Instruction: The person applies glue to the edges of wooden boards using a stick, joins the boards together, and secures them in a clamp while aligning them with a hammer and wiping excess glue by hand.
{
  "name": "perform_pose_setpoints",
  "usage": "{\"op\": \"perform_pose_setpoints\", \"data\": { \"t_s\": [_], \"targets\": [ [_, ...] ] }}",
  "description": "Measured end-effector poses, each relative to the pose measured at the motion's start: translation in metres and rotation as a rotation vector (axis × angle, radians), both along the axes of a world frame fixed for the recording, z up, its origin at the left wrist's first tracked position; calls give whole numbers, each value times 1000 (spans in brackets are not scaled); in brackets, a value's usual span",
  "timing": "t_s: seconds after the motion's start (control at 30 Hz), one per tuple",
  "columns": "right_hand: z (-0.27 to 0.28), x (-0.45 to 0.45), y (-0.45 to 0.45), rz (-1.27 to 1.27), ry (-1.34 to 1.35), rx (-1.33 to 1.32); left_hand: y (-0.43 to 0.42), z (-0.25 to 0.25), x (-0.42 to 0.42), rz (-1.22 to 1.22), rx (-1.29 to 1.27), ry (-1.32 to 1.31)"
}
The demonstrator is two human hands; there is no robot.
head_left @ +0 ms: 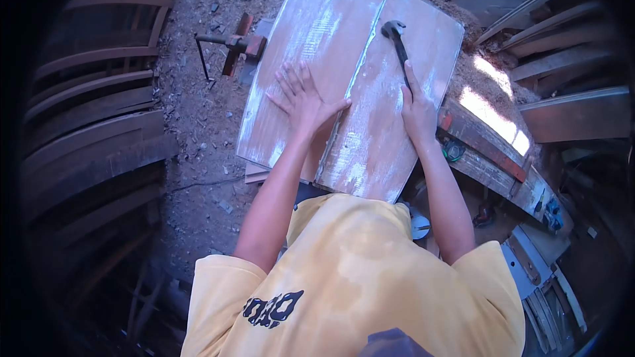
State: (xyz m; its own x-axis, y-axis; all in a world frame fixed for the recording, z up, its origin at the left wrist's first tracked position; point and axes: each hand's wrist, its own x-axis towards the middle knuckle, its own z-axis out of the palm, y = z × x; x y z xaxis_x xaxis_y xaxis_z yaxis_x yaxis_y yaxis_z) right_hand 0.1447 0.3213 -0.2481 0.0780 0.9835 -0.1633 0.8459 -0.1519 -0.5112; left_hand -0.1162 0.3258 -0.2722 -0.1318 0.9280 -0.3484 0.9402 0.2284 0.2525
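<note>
My left hand lies flat with its fingers spread on the left wooden panel, its thumb reaching to the seam between the two boards. In my right hand is a hammer with a dark handle, its head pointing away from me over the right panel. My index finger stretches along the handle. Whitish smears mark both panels, and a pale line of material runs along the seam.
A clamp sits at the panels' left side. To the right are a worn wooden bench and a green-rimmed round object. Stacked boards stand at the left, more boards at the right. Shavings cover the ground.
</note>
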Motion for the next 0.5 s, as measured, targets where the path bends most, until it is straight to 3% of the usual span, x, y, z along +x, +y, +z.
{"op": "perform_pose_setpoints", "data": {
  "t_s": [0.07, 0.13, 0.27, 0.33, 0.4, 0.43, 0.5],
  "targets": [
    [18, -6, 6, -1, -7, -27, 3, -4, -3, 10, 12, 12],
    [27, -8, -1, -12, 84, 121, 1, -6, 3, 15, -16, 19],
    [10, -8, -24, 9, 86, 150, -8, -15, -1, 10, 24, -6],
    [16, -9, -15, -2, -73, -42, 2, -17, -3, 26, 95, -3],
    [33, -5, -22, 14, -5, -99, 1, -5, -4, 23, -30, -34],
    [39, -4, -37, 0, 52, -4, -16, -5, -12, 43, -75, -20],
    [47, -7, -62, -44, 202, 89, -37, -10, -33, 66, 234, -42]
  ]
}}
